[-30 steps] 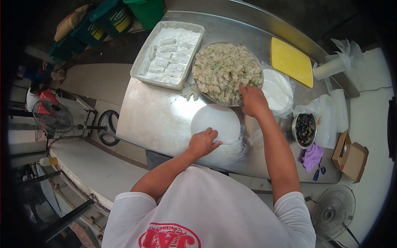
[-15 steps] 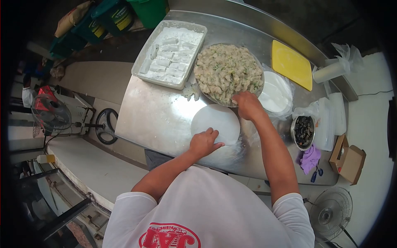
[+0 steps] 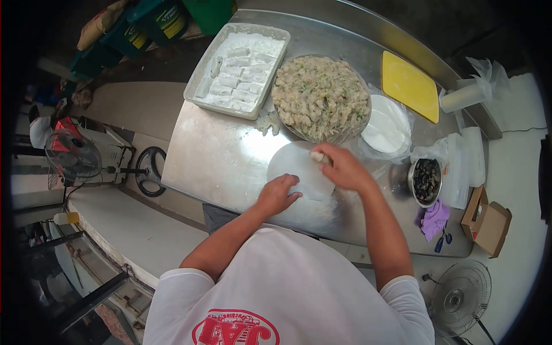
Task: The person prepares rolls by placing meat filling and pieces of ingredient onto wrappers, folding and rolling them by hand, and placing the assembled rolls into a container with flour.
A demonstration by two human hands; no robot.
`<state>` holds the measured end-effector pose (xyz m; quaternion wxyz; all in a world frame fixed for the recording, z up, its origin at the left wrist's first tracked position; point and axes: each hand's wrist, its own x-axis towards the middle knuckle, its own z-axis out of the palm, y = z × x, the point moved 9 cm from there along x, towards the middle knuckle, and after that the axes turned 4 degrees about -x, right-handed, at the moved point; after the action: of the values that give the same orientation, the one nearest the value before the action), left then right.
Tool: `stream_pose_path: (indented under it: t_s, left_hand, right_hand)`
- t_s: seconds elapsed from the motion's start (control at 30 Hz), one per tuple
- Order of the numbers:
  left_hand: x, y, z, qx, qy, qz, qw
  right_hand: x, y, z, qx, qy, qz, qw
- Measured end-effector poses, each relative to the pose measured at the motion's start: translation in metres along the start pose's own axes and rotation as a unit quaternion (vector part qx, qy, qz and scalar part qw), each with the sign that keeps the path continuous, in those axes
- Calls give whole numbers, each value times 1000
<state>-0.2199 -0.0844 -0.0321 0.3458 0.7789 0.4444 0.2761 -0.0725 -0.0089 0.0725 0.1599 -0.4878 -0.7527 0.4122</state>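
Observation:
A round, thin white wrapper (image 3: pixel 311 187) lies flat on the steel table. My left hand (image 3: pixel 279 194) rests on its near left side, thumb and fingers apart, holding nothing. Over the wrapper's right part, my right hand (image 3: pixel 343 167) has its fingers closed round a lump of pale filling (image 3: pixel 317 156). Just beyond stands a large round bowl heaped with chopped filling (image 3: pixel 322 95), flecked with green. Whether the wrapper is one sheet or several, I cannot tell.
At the back left, a tray (image 3: pixel 192 95) holds floured rolls. A white round stack in plastic (image 3: pixel 386 129), a yellow board (image 3: pixel 409 86), a bowl of dark pieces (image 3: pixel 425 181) and a purple cloth (image 3: pixel 434 219) are on the right. Flour dusts the table's near edge.
My right hand has drawn back from the bowl's near edge to above the wrapper, now with a lump of filling in its fingers. My left hand stays almost in place.

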Motion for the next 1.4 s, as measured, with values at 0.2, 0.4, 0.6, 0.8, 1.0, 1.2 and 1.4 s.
stream_pose_path:
  t_s: [0.2,0.4,0.6,0.8,1.0,1.2,1.4]
  left_hand:
    - [1,-13,-12,-131,-27,-58,989]
    - [0,-15,-12,-182,-72,-54,979]
    - [2,-15,-8,-134,-64,-8,989]
    - [10,15,-19,-117,-33,-23,992]
    - [7,6,0,-36,-50,15,998]
    - [8,12,-10,-57,-53,15,997]
    - [6,0,-12,-110,-68,-22,991]
  right_hand:
    - [-30,40,105,-21,-5,70,997]
    - [-46,25,100,-4,113,8,994]
    - [-60,38,106,-65,168,-79,980]
    - [-69,20,88,4,214,-17,977]
    - [-76,34,93,-79,264,-42,960]
    - [-73,37,96,-47,246,-50,967]
    - [-73,37,99,-7,229,-15,973]
